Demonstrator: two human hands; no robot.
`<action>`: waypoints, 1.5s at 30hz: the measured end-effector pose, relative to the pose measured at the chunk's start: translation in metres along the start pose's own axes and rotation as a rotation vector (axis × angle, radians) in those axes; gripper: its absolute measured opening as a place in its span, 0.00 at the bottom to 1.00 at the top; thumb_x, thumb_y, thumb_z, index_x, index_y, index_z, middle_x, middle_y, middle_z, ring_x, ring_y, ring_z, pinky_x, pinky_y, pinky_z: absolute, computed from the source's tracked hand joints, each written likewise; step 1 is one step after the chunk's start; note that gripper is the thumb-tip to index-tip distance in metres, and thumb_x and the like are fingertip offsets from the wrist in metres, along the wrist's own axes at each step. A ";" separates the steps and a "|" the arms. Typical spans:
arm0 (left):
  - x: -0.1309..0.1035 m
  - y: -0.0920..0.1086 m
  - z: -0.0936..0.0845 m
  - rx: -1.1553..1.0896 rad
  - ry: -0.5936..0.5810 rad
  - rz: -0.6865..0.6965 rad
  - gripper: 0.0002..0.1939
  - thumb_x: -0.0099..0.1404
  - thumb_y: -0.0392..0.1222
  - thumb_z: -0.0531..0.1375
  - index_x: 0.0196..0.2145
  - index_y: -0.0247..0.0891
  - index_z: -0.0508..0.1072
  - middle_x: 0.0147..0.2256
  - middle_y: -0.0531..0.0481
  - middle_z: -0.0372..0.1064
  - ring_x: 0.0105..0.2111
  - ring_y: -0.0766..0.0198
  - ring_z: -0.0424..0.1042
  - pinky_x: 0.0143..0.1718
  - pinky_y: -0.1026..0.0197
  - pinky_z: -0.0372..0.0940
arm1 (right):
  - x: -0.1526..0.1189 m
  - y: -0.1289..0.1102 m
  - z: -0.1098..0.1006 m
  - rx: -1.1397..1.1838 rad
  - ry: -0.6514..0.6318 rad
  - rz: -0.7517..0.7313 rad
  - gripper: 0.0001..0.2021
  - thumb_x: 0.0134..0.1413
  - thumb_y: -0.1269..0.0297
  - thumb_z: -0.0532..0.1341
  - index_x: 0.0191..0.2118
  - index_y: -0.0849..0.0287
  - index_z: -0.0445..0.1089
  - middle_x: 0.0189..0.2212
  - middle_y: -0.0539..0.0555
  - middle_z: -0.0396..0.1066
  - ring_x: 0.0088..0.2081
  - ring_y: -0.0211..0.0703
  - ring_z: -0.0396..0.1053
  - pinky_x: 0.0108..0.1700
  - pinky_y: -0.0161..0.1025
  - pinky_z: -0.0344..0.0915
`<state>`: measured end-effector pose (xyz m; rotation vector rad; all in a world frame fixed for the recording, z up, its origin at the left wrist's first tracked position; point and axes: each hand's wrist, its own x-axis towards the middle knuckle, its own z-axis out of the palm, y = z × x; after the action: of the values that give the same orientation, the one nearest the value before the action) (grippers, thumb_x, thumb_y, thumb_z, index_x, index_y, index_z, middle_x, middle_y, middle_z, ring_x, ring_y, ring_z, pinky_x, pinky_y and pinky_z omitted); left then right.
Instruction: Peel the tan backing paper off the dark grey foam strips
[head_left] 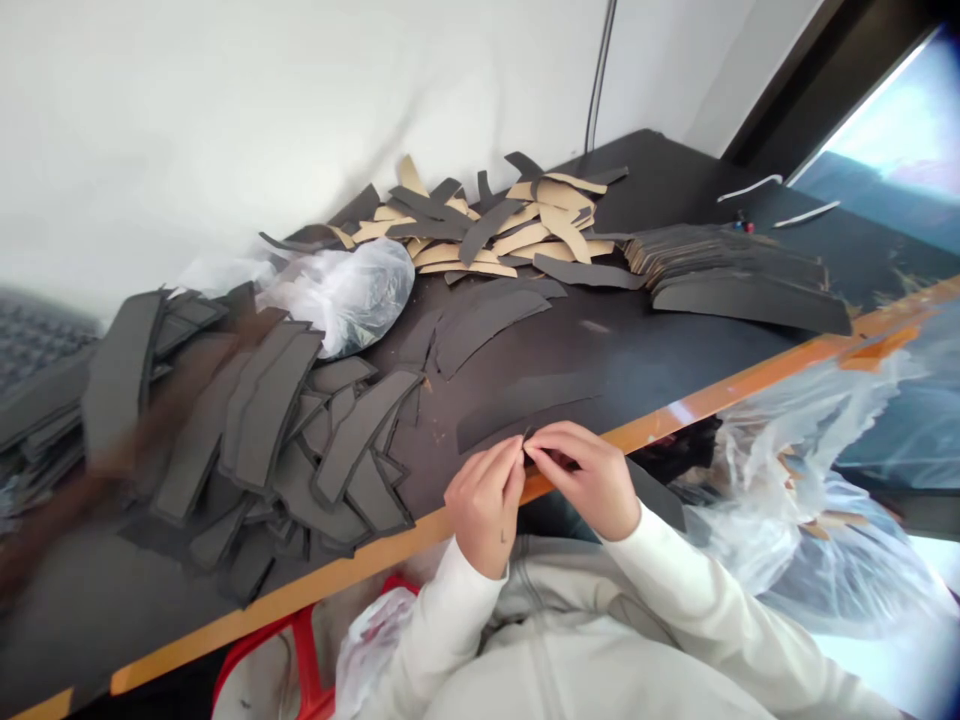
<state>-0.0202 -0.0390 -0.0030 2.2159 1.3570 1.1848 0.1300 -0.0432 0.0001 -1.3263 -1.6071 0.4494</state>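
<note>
Near the table's front edge, my left hand [486, 505] and my right hand [589, 475] meet with their fingertips pinched together. A tiny dark bit [528, 434] shows between the fingertips, too small to name. Just beyond my fingers, a thin dark curved strip [517, 405] lies flat on the black tabletop [585, 345]. Farther back lie dark grey curved foam-like pieces [491, 325]. A neat stack of dark curved pieces [750, 280] stands to the right. Part of a dark flat piece [654, 492] shows beside my right wrist, below the table edge.
Loose dark grey pieces [277, 420] heap up on the left. Strips with tan backs [525, 225] pile near the wall, beside a clear plastic bag [349, 290]. An orange-brown edge [405, 535] borders the table. Plastic bags [810, 530] hang at right; a red chair [306, 655] stands below.
</note>
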 end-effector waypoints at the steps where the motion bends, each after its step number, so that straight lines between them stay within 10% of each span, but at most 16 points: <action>1: 0.001 0.000 -0.001 -0.033 -0.015 -0.042 0.13 0.68 0.32 0.58 0.47 0.41 0.77 0.43 0.50 0.79 0.42 0.62 0.77 0.46 0.60 0.69 | 0.000 0.001 -0.001 0.025 -0.008 -0.001 0.05 0.60 0.69 0.61 0.36 0.55 0.75 0.35 0.52 0.76 0.33 0.38 0.74 0.35 0.33 0.71; 17: 0.002 0.007 -0.004 -0.097 0.042 -0.160 0.06 0.64 0.34 0.59 0.32 0.41 0.76 0.32 0.52 0.78 0.33 0.65 0.75 0.37 0.64 0.66 | -0.001 -0.014 -0.008 0.069 -0.034 0.024 0.03 0.56 0.71 0.62 0.33 0.56 0.72 0.33 0.52 0.73 0.26 0.34 0.68 0.30 0.34 0.68; 29: 0.007 -0.030 -0.051 -0.001 0.320 -0.513 0.06 0.64 0.40 0.56 0.29 0.39 0.69 0.25 0.55 0.70 0.23 0.68 0.68 0.28 0.66 0.64 | 0.004 -0.004 -0.023 0.948 0.264 0.569 0.17 0.43 0.48 0.68 0.29 0.53 0.65 0.25 0.48 0.65 0.19 0.33 0.60 0.16 0.30 0.58; 32: 0.008 -0.023 -0.060 0.082 0.307 -0.469 0.05 0.63 0.40 0.59 0.36 0.40 0.73 0.34 0.50 0.73 0.34 0.62 0.71 0.37 0.61 0.66 | 0.001 -0.014 -0.018 0.993 0.245 0.521 0.18 0.44 0.47 0.68 0.28 0.53 0.63 0.26 0.48 0.65 0.21 0.34 0.62 0.18 0.31 0.62; 36: -0.001 0.009 -0.050 0.101 0.425 -0.182 0.30 0.62 0.37 0.61 0.61 0.38 0.60 0.51 0.38 0.65 0.50 0.54 0.67 0.49 0.52 0.66 | -0.007 -0.038 -0.002 1.054 0.185 0.431 0.17 0.49 0.49 0.67 0.29 0.54 0.62 0.29 0.48 0.63 0.23 0.33 0.63 0.22 0.32 0.67; 40: -0.013 0.027 -0.030 0.069 0.458 0.075 0.39 0.57 0.31 0.64 0.63 0.40 0.53 0.46 0.42 0.66 0.48 0.55 0.68 0.52 0.46 0.65 | -0.017 -0.056 0.007 1.096 0.069 0.316 0.14 0.55 0.52 0.63 0.30 0.54 0.62 0.28 0.48 0.62 0.24 0.35 0.65 0.25 0.33 0.68; 45: -0.009 0.016 -0.030 -0.159 0.480 -0.020 0.29 0.61 0.29 0.62 0.57 0.42 0.59 0.37 0.50 0.70 0.38 0.62 0.71 0.49 0.51 0.66 | -0.018 -0.048 -0.013 0.911 -0.301 0.041 0.15 0.60 0.49 0.59 0.29 0.54 0.68 0.27 0.52 0.70 0.29 0.42 0.71 0.33 0.41 0.70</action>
<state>-0.0359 -0.0593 0.0212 1.8732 1.3808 1.8293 0.1139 -0.0799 0.0354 -0.6045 -1.3241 1.2710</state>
